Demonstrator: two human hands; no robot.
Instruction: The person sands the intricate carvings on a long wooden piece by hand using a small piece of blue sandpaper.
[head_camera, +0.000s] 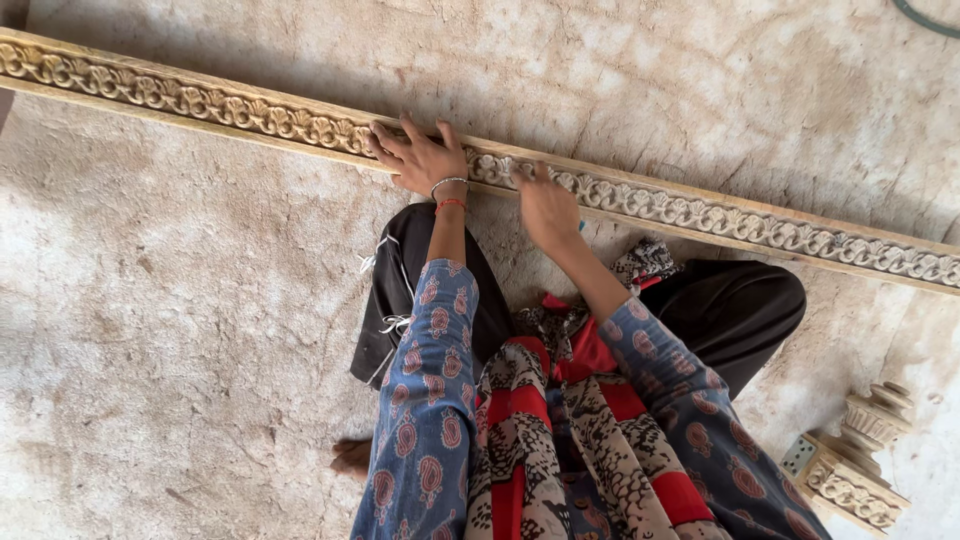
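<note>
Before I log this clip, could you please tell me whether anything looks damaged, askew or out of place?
Nothing stands out. The long carved wooden strip lies flat and whole on the floor, with the left hand pressed on it and the right hand at its carving. A smaller carved piece sits apart at the lower right.

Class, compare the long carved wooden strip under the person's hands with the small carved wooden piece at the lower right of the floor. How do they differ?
The long carved strip is thin and runs across the whole view; the small carved piece is short and blocky. The left hand lies flat on the strip and the right hand touches it; the piece sits untouched. The strip lies flat; the piece looks stepped and taller. Both are pale carved wood on the floor.
</note>
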